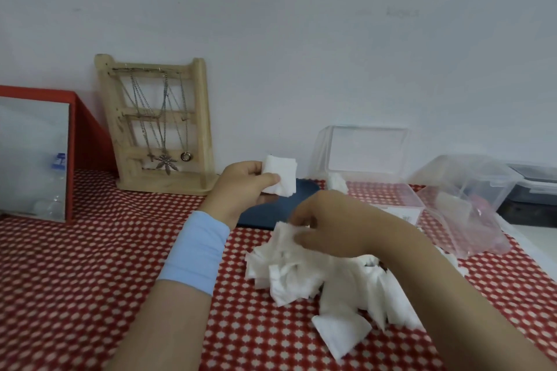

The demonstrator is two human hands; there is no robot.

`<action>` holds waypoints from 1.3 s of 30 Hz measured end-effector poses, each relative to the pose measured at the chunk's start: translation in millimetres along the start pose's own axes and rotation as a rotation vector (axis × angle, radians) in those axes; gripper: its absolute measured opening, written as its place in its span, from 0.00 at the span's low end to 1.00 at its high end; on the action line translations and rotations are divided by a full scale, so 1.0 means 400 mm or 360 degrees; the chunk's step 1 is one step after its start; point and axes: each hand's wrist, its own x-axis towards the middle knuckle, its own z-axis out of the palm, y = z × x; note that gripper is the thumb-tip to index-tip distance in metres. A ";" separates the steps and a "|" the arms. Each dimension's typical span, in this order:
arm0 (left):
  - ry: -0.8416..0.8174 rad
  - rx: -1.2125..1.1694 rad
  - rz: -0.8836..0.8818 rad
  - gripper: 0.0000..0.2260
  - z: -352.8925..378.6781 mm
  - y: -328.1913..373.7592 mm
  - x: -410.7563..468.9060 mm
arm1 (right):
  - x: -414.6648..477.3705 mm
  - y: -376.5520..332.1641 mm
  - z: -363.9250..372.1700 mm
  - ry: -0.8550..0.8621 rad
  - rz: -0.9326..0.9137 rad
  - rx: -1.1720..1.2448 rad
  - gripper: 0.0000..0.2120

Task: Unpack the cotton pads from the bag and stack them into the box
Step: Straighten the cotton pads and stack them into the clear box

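Observation:
A loose heap of white square cotton pads (pixel 328 277) lies on the red patterned tablecloth in front of me. My left hand (pixel 241 187) holds a small stack of pads (pixel 280 175) above the cloth, thumb on top. My right hand (pixel 328 226) pinches a pad at the top left of the heap. The clear plastic box (pixel 388 199) stands behind the heap with its lid (pixel 366 150) raised; a few pads (pixel 337 182) sit at its left end. The empty see-through bag (pixel 464 214) lies crumpled to the right of the box.
A wooden jewellery stand (pixel 156 126) with necklaces leans at the wall. A red-framed mirror (pixel 33 156) stands at the left. A dark blue flat object (pixel 280 205) lies under my hands. Clear and dark storage boxes (pixel 524 190) sit at the far right, near the table edge.

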 end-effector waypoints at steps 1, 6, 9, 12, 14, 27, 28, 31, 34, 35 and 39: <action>0.0005 0.0007 0.0001 0.05 0.003 -0.001 0.001 | 0.000 0.009 -0.004 0.0076 0.0000 0.0087 0.07; 0.0114 0.0060 0.0061 0.04 0.018 -0.002 0.000 | -0.006 0.058 -0.042 0.0475 0.0131 0.0812 0.06; 0.0120 0.0027 0.0077 0.06 0.039 0.002 -0.008 | -0.004 0.091 -0.043 0.0528 0.0180 0.1503 0.09; -0.0023 -0.0039 -0.0005 0.04 0.061 -0.002 -0.021 | -0.002 0.110 -0.030 0.0475 0.0113 0.1828 0.10; -0.0183 -0.0136 -0.0048 0.07 0.081 -0.005 -0.027 | -0.002 0.119 -0.025 0.0429 0.0095 0.1943 0.09; -0.0115 -0.0366 -0.0111 0.09 0.130 -0.030 -0.026 | -0.009 0.165 -0.059 0.0697 0.0346 0.1815 0.08; -0.0148 -0.0369 -0.0105 0.09 0.133 -0.027 -0.029 | -0.008 0.162 -0.057 0.0664 0.0334 0.1781 0.09; -0.0238 -0.0348 -0.0082 0.09 0.138 -0.016 -0.039 | -0.002 0.157 -0.046 0.0636 0.0361 0.1669 0.07; -0.0260 -0.0316 -0.0084 0.10 0.138 -0.012 -0.041 | -0.001 0.159 -0.046 0.0664 0.0403 0.1596 0.06; -0.0267 -0.0314 -0.0091 0.10 0.138 -0.011 -0.042 | -0.001 0.159 -0.048 0.0670 0.0408 0.1576 0.05; -0.0330 -0.0360 -0.0123 0.11 0.136 -0.006 -0.045 | 0.002 0.160 -0.046 0.0694 0.0444 0.1584 0.07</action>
